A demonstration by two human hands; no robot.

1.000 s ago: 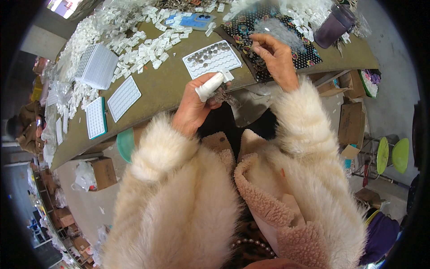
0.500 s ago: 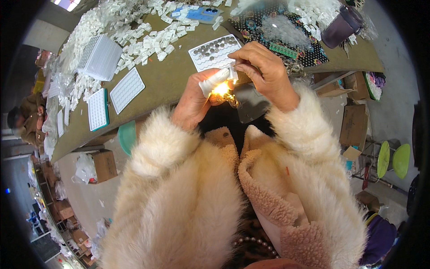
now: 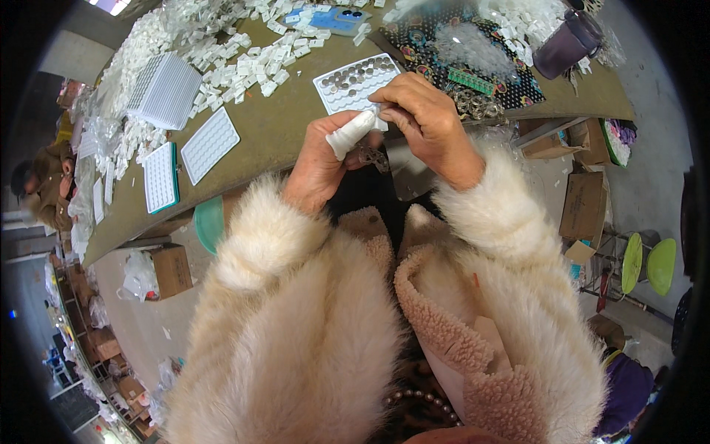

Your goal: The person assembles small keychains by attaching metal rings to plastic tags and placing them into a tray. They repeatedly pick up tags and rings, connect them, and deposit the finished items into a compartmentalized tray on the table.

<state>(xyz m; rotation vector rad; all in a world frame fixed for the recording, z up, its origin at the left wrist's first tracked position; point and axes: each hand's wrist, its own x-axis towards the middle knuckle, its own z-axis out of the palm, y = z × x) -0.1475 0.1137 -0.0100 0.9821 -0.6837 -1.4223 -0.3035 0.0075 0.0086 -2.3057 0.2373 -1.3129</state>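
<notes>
My left hand (image 3: 314, 161) is closed, its thumb wrapped in a white cover (image 3: 350, 135). It grips a small white battery box (image 3: 381, 124), mostly hidden by fingers. A coil of thin wire string lights (image 3: 376, 158), unlit, hangs beneath the fingers. My right hand (image 3: 433, 126) pinches with thumb and forefinger right at the box's far end; what lies between those fingertips is too small to make out. Just beyond both hands lies a white tray (image 3: 333, 107) of round pockets, with several coin batteries (image 3: 359, 72) in its far part.
White pocketed trays lie at left, one (image 3: 210, 146) flat beside a tray stack (image 3: 164, 92). Small white boxes (image 3: 255, 70) heap across the table's (image 3: 285, 115) far side. A dark tumbler (image 3: 568, 44) and patterned cloth (image 3: 414, 44) are far right. Another person (image 3: 50, 185) sits far left.
The string lights glowed bright yellow half a second ago and are now dark. My right hand has shifted slightly left and its fingertips have drawn closer to the box.
</notes>
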